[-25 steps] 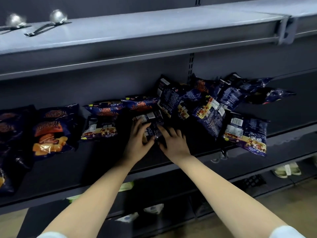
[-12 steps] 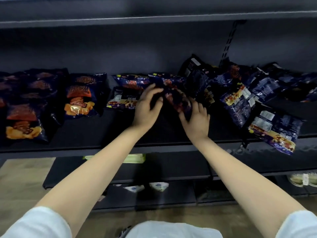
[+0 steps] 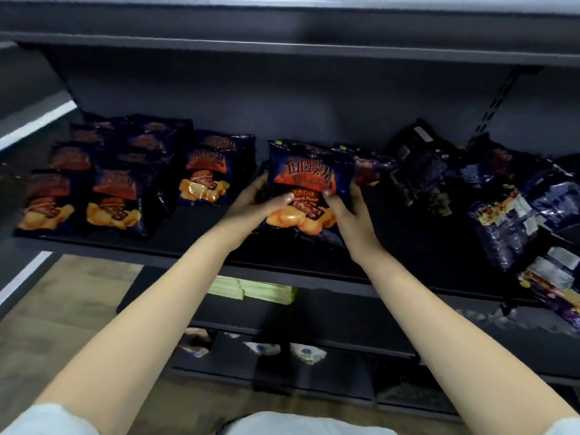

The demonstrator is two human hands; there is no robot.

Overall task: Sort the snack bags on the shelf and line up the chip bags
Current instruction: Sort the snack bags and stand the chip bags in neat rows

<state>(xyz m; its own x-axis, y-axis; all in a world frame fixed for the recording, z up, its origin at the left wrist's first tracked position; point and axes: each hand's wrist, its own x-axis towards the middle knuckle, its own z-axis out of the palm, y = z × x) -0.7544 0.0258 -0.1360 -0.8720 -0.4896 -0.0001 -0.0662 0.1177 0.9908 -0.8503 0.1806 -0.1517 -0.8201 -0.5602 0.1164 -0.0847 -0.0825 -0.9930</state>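
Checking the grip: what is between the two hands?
The head view shows one chip bag between the left hand and the right hand, both gripping its sides.

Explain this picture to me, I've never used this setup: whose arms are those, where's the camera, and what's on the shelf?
There is no machine here. A person works with bare hands, and the single camera sits on their head, looking forward and down, so the two arms reaching in are theirs. The left hand and right hand grip one chip bag by its sides, front facing the camera, near the middle of the dark shelf. To the left, matching chip bags lie in neat rows. To the right is a jumbled pile of bags. Green packs sit one level below.
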